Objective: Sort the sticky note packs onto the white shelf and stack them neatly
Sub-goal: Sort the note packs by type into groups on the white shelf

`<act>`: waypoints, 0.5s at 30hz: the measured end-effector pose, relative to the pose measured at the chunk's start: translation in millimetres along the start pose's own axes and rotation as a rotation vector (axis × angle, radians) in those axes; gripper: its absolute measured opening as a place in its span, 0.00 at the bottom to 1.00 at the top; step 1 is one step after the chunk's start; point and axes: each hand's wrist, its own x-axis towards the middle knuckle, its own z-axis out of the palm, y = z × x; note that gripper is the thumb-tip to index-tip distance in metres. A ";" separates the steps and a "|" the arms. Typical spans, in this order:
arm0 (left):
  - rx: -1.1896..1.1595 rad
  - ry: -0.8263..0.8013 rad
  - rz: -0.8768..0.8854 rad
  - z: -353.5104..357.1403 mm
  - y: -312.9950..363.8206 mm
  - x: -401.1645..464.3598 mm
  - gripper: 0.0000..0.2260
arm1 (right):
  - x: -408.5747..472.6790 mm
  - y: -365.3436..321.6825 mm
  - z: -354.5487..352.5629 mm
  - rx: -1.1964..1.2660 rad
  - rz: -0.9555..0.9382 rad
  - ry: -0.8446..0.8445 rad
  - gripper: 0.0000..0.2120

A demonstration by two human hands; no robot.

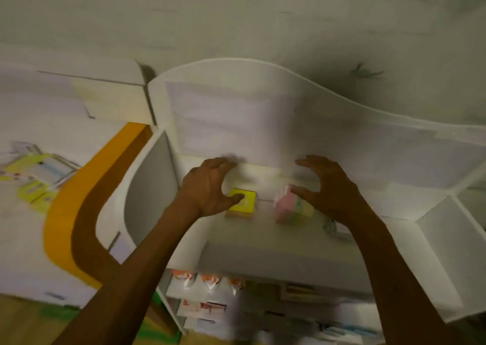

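While both hands [207, 186] [328, 186] hover spread, square paper packs [246, 201] sit on the smooth white shelf [236, 242].

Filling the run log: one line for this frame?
left hand: touching square yellow sticky note pack | right hand: open, at tilted pastel pink-green pack | both on white shelf

Smooth matt white shelf [276, 242] — painted board look, yellow pack [246, 200] glossy-topped, pastel pack [294, 207] papery
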 end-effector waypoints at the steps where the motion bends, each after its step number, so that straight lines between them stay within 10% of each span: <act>1: 0.018 0.019 -0.024 -7.3 -3.1 -7.6 0.35 | 0.3 -5.4 0.3 0.001 -0.029 0.000 0.29; 15: 0.190 0.212 -0.299 -86.9 3.1 -166.1 0.32 | -34.9 -97.7 28.1 0.254 -0.376 -0.087 0.27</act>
